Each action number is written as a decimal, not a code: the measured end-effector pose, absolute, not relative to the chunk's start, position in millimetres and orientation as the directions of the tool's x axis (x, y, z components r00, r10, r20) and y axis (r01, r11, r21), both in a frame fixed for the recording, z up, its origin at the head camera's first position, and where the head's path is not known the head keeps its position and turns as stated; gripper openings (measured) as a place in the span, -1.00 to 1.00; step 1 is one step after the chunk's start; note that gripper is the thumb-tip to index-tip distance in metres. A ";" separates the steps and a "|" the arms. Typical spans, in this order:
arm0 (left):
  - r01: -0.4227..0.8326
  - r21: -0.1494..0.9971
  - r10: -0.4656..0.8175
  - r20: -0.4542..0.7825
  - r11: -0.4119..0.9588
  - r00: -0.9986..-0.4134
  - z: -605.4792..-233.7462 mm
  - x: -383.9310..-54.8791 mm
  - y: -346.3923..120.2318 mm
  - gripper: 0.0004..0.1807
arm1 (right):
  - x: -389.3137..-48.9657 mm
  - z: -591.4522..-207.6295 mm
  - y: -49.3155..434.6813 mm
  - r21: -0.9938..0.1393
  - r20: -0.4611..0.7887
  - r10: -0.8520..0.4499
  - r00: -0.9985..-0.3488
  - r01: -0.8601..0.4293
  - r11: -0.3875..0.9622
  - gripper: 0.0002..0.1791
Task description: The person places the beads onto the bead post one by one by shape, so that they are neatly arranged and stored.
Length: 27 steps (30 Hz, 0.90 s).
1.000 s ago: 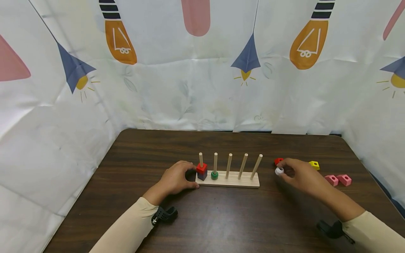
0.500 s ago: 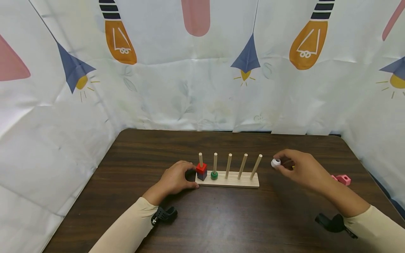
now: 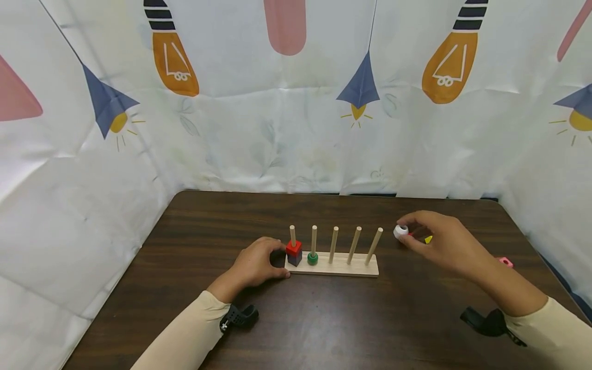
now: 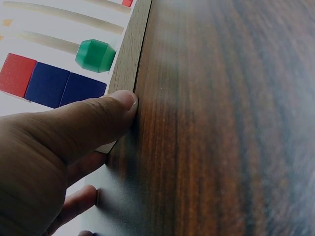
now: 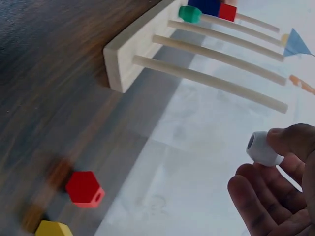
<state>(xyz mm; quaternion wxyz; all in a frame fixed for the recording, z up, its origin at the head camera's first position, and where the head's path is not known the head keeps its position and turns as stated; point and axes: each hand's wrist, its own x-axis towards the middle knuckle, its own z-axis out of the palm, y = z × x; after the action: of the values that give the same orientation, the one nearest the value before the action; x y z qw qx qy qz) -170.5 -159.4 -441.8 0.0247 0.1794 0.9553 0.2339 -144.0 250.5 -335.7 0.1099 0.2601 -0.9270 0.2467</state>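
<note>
Left of the table's middle, the left hand (image 3: pixel 260 263) grips the left end of the pale peg board (image 3: pixel 342 269), thumb pressed on the front edge and fingers curved round the end. The board lies flat on the dark table (image 3: pixel 333 318), its long axis running left to right before the person, its five pegs pointing up. On the leftmost peg (image 3: pixel 292 235) sit two dark blue cubes (image 4: pixel 47 84) with a red cube (image 3: pixel 293 248) on top (the left wrist view shows the blue pair plainly; from the head they merge into one). At the base of the next peg (image 3: pixel 314 239) rests a green bead (image 3: pixel 312 258). Three more pegs (image 3: pixel 334 245) follow to the right.

Past the board's right end, above the tabletop and apart from the pegs, is the white bead (image 3: pixel 400 233), pinched between the thumb and fingers of the right hand (image 3: pixel 439 236). It looks about as long as it is wide; its hole runs roughly upright, much as the pegs do, the upper mouth tipped rightward in the head view. On the table near that hand lie a red block (image 5: pixel 83 189) and a yellow block (image 5: pixel 53 229), both mostly hidden from the head. Farthest right, a pink block (image 3: pixel 506 262) shows past the forearm.
</note>
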 end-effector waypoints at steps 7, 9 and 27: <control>0.334 0.455 0.357 0.038 0.826 -0.933 -442.0 -171.6 -159.7 -0.39 | -144.8 -330.1 247.7 -0.366 0.424 -0.464 -0.777 -0.616 0.697 -0.60; 0.336 0.457 0.359 0.039 0.824 -0.933 -442.2 -171.8 -159.7 -0.39 | -145.1 -329.0 246.5 -0.365 0.449 -0.471 -0.760 -0.637 0.679 -0.58; 0.346 0.459 0.367 0.046 0.818 -0.929 -442.6 -172.0 -160.3 -0.41 | -145.6 -314.3 230.0 -0.360 0.469 -0.513 -0.719 -0.686 0.633 -0.55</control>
<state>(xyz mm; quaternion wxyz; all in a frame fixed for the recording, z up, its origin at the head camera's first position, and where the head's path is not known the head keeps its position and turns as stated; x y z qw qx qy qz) -172.0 -160.3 -442.6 0.0221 0.1871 0.9532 0.2366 -145.6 230.0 -314.3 0.1638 0.3372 -0.8886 0.2644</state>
